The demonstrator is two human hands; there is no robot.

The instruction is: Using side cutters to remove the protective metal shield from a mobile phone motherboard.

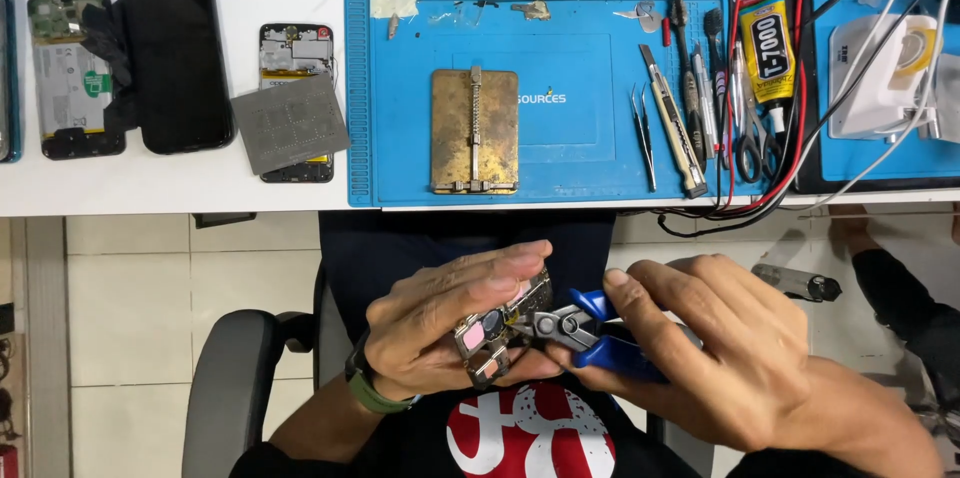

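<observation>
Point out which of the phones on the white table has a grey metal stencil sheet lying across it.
The opened phone nearest the blue mat: the grey stencil sheet covers its lower half. The other opened phone, far left, has only a black cloth at its edge.

Small phone circuit board [497, 328], pink camera part showing, tilted, held above lap. Blue-handled cutters [590, 331], jaws touching board's right edge.

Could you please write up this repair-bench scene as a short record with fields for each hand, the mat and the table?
left hand: left hand holds a small circuit board over the lap
right hand: right hand grips blue-handled pliers, tips at the board
mat: blue mat bears a brass jig, tweezers, a knife, a glue tube
table: white table bears opened phones and a grey stencil
</observation>
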